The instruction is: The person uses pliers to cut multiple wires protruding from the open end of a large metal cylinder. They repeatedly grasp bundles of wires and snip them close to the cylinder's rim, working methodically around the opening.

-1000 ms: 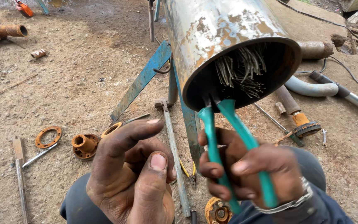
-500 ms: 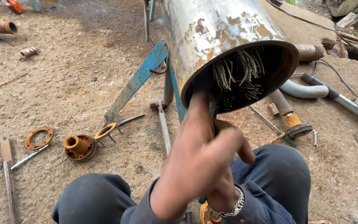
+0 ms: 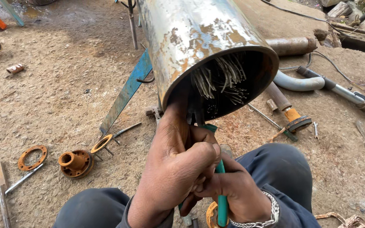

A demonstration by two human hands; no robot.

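A big rusty metal cylinder (image 3: 199, 42) lies tilted towards me, its open end (image 3: 233, 84) full of pale wire ends (image 3: 220, 78). Green-handled pliers (image 3: 220, 177) reach up to the lower rim of the opening. My left hand (image 3: 178, 164) wraps over the upper part of the pliers, right at the rim. My right hand (image 3: 237, 192), with a metal bracelet at the wrist, grips the green handles lower down. The pliers' jaws are hidden behind my left hand.
A blue steel stand (image 3: 125, 93) props the cylinder. On the dirt to the left lie orange flange rings (image 3: 32, 157), a rusty flanged fitting (image 3: 74, 162) and bolts. To the right are a grey curved hose (image 3: 298, 82), a pipe (image 3: 292, 45), spanners (image 3: 315, 130) and a shaft (image 3: 284, 105).
My left hand has come off my knee, swung up in front of the pliers and closed over them at the cylinder's rim. The view has shifted a little closer.
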